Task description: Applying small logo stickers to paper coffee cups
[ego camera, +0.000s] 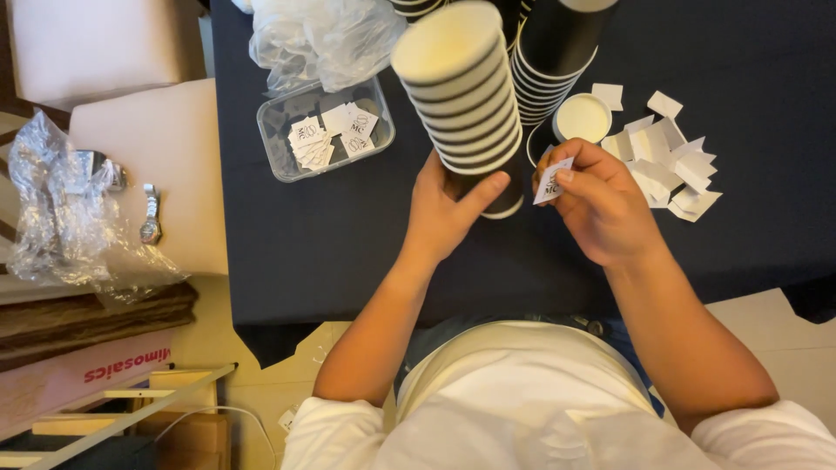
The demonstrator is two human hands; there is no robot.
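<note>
A tall stack of black paper cups with white rims (461, 96) stands on the dark table, leaning toward the camera. My left hand (446, 209) wraps around the bottom cup of that stack, thumb across its front. My right hand (601, 202) pinches a small white printed sticker (552, 181) between thumb and fingers, right beside the bottom cup. A second stack of black cups (553, 61) stands behind, with a single cup (582, 117) showing its white inside next to it.
A clear plastic tray (280, 150) holding several printed stickers sits at the left on the dark tablecloth (331, 244). Crumpled clear plastic (322, 35) lies behind it. A heap of white paper backings (670, 157) is at the right. A wristwatch (151, 218) rests on a beige seat.
</note>
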